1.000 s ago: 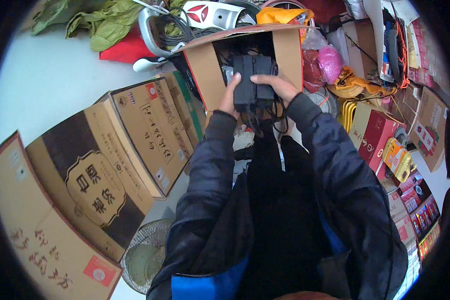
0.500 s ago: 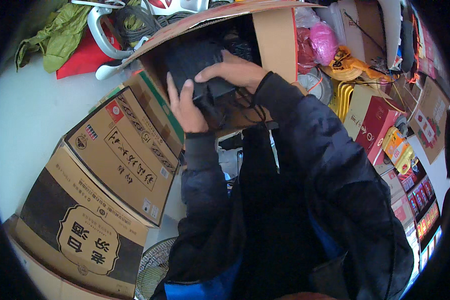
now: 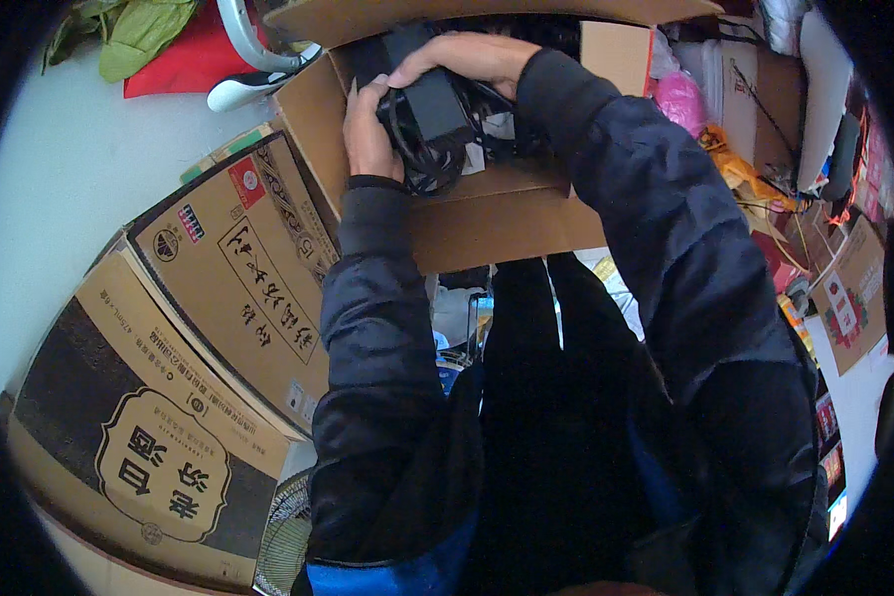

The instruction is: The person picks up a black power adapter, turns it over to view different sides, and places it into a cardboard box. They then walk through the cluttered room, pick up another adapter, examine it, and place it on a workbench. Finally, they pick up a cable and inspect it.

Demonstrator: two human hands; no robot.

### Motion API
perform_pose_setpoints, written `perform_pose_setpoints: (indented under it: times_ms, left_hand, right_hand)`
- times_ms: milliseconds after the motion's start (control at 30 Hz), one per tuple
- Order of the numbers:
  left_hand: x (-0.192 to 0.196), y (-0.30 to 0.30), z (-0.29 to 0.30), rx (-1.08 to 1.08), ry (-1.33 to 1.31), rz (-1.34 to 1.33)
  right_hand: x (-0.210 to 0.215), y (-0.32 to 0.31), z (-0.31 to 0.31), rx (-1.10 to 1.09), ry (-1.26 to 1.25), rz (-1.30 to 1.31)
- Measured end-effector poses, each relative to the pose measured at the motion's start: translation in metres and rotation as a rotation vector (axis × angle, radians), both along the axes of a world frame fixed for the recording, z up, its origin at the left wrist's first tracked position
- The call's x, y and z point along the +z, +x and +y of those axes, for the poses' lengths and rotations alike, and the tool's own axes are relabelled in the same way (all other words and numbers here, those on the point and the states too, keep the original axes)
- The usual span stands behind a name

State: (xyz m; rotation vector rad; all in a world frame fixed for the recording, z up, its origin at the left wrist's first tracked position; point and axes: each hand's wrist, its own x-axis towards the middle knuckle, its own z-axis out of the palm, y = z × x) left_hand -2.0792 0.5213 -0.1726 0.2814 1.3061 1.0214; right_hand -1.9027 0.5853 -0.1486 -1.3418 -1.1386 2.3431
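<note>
Both of my hands hold a black power adapter [image 3: 429, 104] with coiled black cable over an open brown cardboard box [image 3: 487, 219]. My left hand [image 3: 368, 129] grips its left side, fingers curled around the cable. My right hand [image 3: 462, 58] covers its top from the right. More dark items lie inside the box, partly hidden by my hands and sleeves.
Two printed cardboard cartons [image 3: 243, 268] [image 3: 139, 437] lie to my left. A red cloth [image 3: 184, 65] and green leaves [image 3: 139, 30] sit at the upper left, beside a white curved object [image 3: 253, 65]. A pink bag [image 3: 680, 99] and colourful boxes [image 3: 844, 298] crowd the right. A fan grille [image 3: 288, 536] shows below.
My hands have lifted the black adapter and shifted it within the box opening. The view has moved closer, so the box and cartons appear larger.
</note>
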Motion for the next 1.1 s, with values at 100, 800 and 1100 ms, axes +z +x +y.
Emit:
perform_pose_setpoints:
  times_ms: [100, 800, 1100]
  left_hand:
    - [-0.019, -0.006, 0.003, -0.051, -0.066, 0.076]
    - [-0.068, 0.001, -0.039, -0.724, 0.230, 1.072]
    - [-0.067, -0.015, -0.041, -0.702, 0.318, 1.187]
  right_hand:
    - [-0.034, -0.011, -0.020, -0.358, -0.004, 0.195]
    - [-0.116, 0.019, -0.033, 0.056, 0.753, -0.575]
    - [-0.159, 0.012, -0.023, 0.260, 0.612, -0.880]
